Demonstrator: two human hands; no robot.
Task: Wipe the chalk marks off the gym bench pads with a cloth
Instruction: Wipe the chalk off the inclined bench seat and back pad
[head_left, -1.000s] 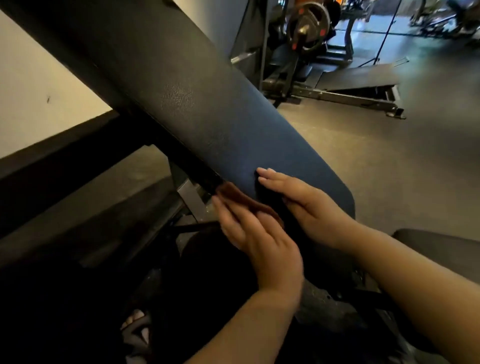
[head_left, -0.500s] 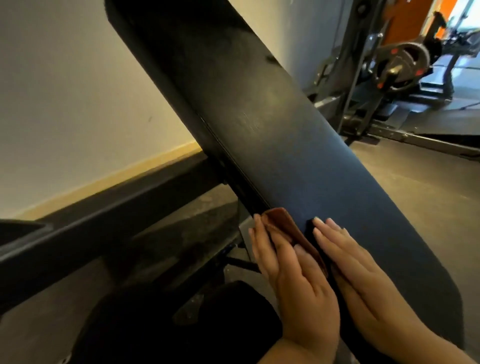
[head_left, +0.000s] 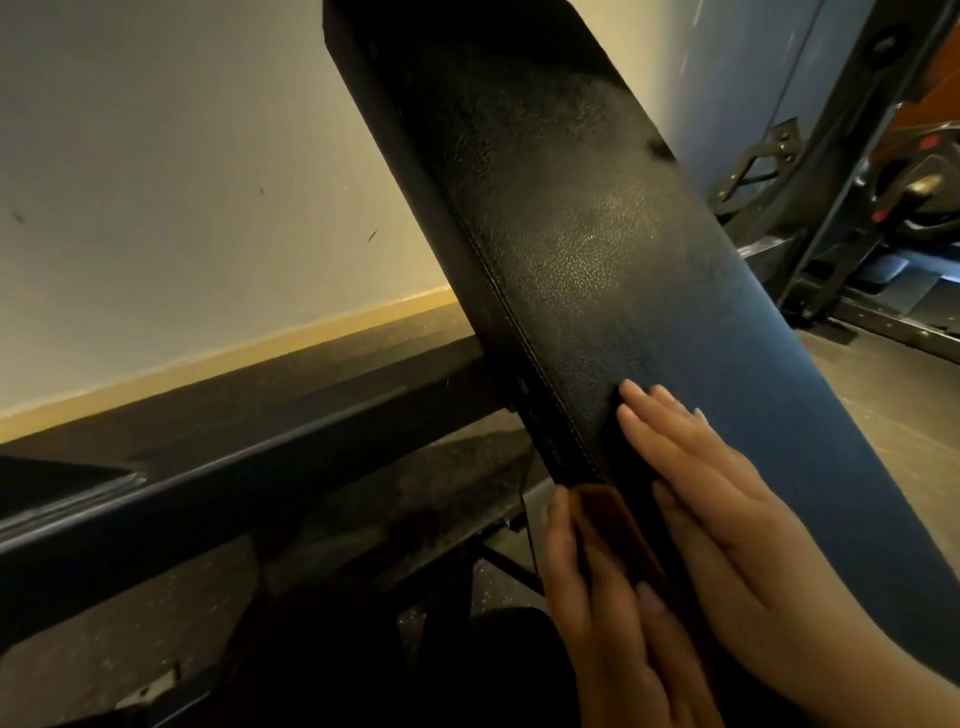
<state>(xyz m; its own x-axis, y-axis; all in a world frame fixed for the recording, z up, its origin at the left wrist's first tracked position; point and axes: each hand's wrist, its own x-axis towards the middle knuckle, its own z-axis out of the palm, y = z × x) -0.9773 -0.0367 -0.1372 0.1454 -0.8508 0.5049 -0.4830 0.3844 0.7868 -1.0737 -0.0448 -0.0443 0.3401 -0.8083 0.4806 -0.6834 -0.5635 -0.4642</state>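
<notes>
Bench pad (head_left: 597, 270), R hand (head_left: 727, 519) flat on it, L hand (head_left: 608, 613) pressing cloth (head_left: 613, 525)

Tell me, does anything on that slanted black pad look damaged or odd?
One thing: the bench pad has a small dark blotch near its right edge, high up, perhaps a scuff or a tear; too blurred to tell. A pale hazy patch shows mid-pad. The left hand presses a brown cloth low down.

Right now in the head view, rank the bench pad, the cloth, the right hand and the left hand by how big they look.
1. Bench pad, by far the largest.
2. and 3. Right hand and left hand: look alike, and both run out of frame, so no ranking.
4. Cloth, smallest; mostly hidden under the left hand.
</notes>
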